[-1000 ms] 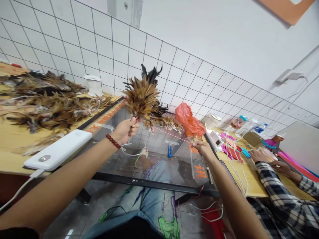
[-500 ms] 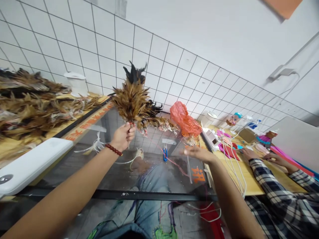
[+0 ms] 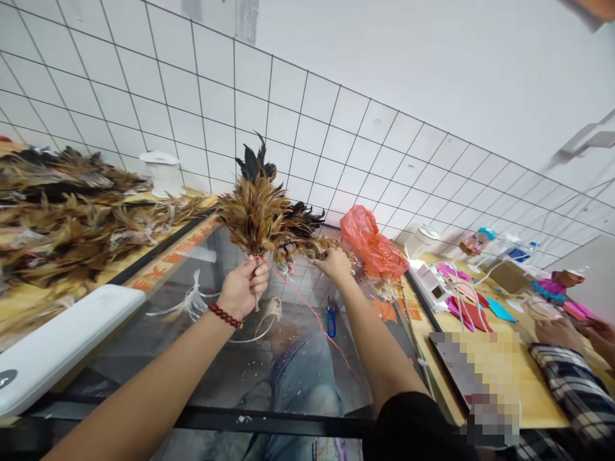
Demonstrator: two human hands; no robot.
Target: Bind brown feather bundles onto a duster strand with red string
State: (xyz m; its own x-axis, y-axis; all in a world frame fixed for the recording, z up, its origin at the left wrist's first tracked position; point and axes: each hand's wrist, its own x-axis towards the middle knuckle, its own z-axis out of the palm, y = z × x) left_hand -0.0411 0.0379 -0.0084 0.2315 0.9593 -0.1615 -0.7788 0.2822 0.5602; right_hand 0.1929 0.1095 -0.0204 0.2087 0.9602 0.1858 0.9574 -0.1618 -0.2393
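In the head view my left hand (image 3: pixel 245 286) is closed round the base of an upright bundle of brown feathers (image 3: pixel 257 218) with black tips. Red thread is wound round the base, and a loose pink-red thread (image 3: pixel 319 320) trails from it over the glass. My right hand (image 3: pixel 335 264) is at the pile of loose brown feathers (image 3: pixel 307 246) behind the bundle. Its fingers are bent together against the pile; whether a feather is between them is hidden. Blue-handled snips (image 3: pixel 331 320) lie on the glass below my right wrist.
A red plastic bag (image 3: pixel 369 243) stands behind my right hand. More feathers (image 3: pixel 72 224) and a long white device (image 3: pixel 72 346) lie on the left. White string (image 3: pixel 192 298) rests on the glass tabletop (image 3: pixel 216 371). At right are a white power strip (image 3: pixel 429 285), coloured felt pieces and another person's hands (image 3: pixel 560 334).
My right hand has moved left and forward from the glass's right side to the loose feathers, its fingers now bent. My left hand still grips the bundle. The camera view has shifted.
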